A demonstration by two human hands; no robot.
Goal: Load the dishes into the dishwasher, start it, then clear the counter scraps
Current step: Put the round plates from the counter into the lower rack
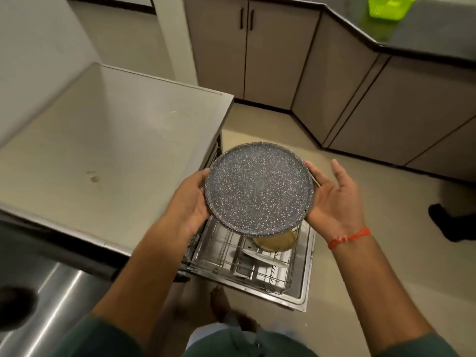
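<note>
A round dark grey speckled plate (258, 188) hangs tilted in the air above the pulled-out lower rack (221, 258) of the open dishwasher. My left hand (190, 199) grips its left rim, thumb on top and fingers hidden underneath. On the plate's right rim rests my right hand (332, 199), palm up with straight, spread fingers. In the rack lie a tan bowl (277, 242) and a white plate (260, 257), both partly hidden by the grey plate.
The steel dishwasher door (305, 279) lies flat over the floor. A grey counter (103, 150) is at left, a steel sink (51, 305) at lower left. Cabinets line the back and right, with a green basket (386, 7) on top. Someone's dark foot (448, 222) stands at right.
</note>
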